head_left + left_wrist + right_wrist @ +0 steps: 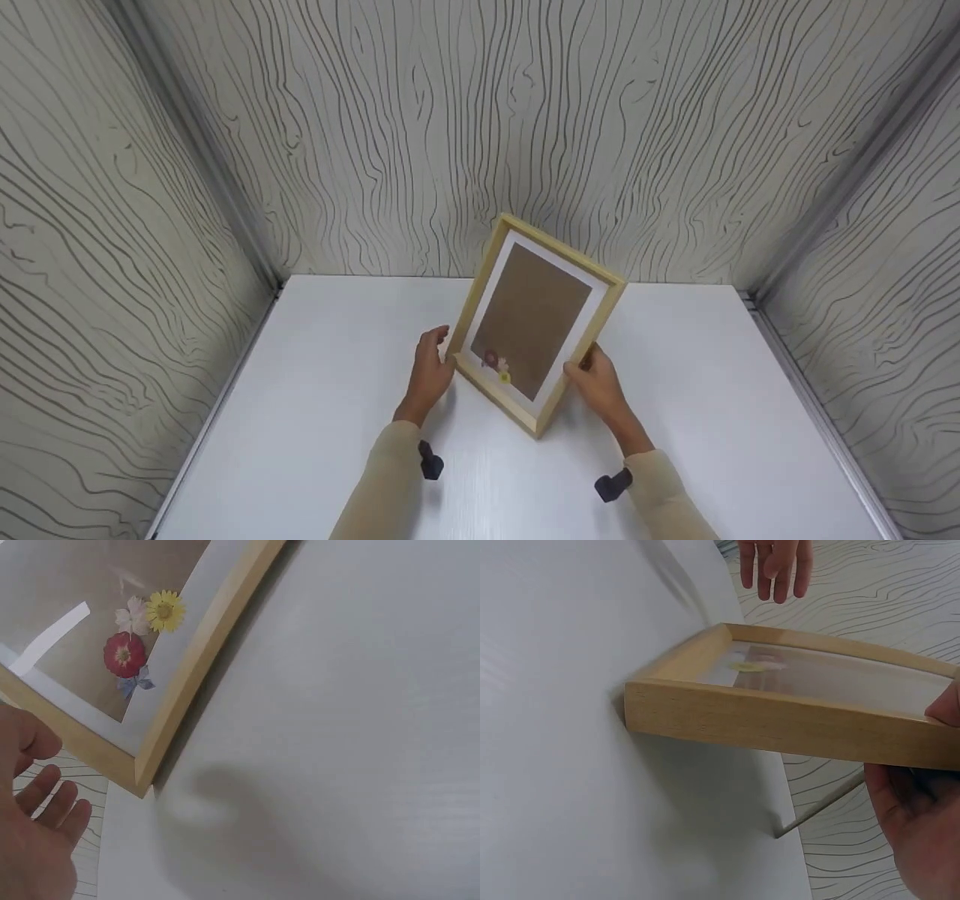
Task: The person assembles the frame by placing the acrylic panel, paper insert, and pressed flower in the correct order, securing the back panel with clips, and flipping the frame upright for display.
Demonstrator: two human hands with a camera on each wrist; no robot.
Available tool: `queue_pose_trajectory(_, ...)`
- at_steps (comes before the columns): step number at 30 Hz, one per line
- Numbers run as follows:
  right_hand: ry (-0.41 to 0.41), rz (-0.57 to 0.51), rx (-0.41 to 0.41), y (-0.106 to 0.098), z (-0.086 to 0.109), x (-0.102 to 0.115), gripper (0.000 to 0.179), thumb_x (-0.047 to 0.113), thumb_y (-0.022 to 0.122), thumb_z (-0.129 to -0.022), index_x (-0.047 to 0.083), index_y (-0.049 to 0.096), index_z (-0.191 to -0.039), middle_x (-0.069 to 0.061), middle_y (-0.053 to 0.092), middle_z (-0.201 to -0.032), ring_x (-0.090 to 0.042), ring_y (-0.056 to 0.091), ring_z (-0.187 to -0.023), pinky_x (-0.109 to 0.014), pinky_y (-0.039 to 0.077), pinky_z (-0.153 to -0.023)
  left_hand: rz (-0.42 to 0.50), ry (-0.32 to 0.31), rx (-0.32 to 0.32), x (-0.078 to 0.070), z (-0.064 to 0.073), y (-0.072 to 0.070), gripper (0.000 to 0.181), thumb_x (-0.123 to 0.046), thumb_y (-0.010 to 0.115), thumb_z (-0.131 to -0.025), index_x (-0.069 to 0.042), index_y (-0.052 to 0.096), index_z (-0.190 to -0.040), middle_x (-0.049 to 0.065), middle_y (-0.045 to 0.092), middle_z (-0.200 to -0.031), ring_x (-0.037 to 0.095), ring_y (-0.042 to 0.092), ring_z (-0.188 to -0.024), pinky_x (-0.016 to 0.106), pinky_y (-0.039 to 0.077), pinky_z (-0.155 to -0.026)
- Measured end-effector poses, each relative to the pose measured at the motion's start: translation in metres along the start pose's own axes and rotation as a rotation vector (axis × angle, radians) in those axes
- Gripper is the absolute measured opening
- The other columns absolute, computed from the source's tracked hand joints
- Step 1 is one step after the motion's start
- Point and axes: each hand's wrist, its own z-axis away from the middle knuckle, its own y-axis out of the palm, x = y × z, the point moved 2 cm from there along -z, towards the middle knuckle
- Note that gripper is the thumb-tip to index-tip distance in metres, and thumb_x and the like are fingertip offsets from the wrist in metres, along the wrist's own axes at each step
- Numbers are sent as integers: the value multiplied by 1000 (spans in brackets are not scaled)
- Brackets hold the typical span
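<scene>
A light wooden picture frame leans back over the white table, turned askew, with a lower corner close to or on the tabletop. Behind its glazing lie a white mat, a brown backing and several pressed flowers at one lower corner. My right hand grips the right side bar, thumb in front and fingers behind. My left hand is beside the left lower corner with fingers loosely bent; the right wrist view shows it apart from the frame. A thin support leg sticks out behind the frame toward the table.
The white table is bounded by wood-grain patterned walls at the back and both sides. Metal edging runs along the table's right side. Small black devices sit at both wrists over beige sleeves.
</scene>
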Motion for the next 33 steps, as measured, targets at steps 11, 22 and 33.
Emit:
queue_pose_trajectory(11, -40, 3, 100, -11, -11, -9, 75, 7, 61, -105, -5, 20, -167, -31, 37, -166, -49, 41, -152, -57, 38, -121, 50, -107, 91, 5, 3, 5, 60, -5, 50, -109, 1, 30, -165, 26, 43, -162, 44, 40, -153, 58, 30, -128)
queue_pose_trajectory(22, 8, 45, 91, -24, -22, -21, 70, 35, 58, -111, 1, 30, -165, -26, 42, -165, -42, 48, -149, -53, 47, -117, 16, -25, 68, 11, 10, 11, 50, -1, 48, -110, 12, 37, -157, 29, 47, -141, 46, 53, -137, 57, 44, -119)
queue_pose_trajectory(33, -31, 250, -86, -24, -33, -22, 48, 36, 51, -114, 3, 54, -148, -20, 70, -112, -23, 63, -93, -27, 54, -77, 20, -21, 79, 18, 24, 21, 50, -4, 49, -111, 1, 40, -160, 18, 56, -137, 32, 58, -129, 53, 50, -113)
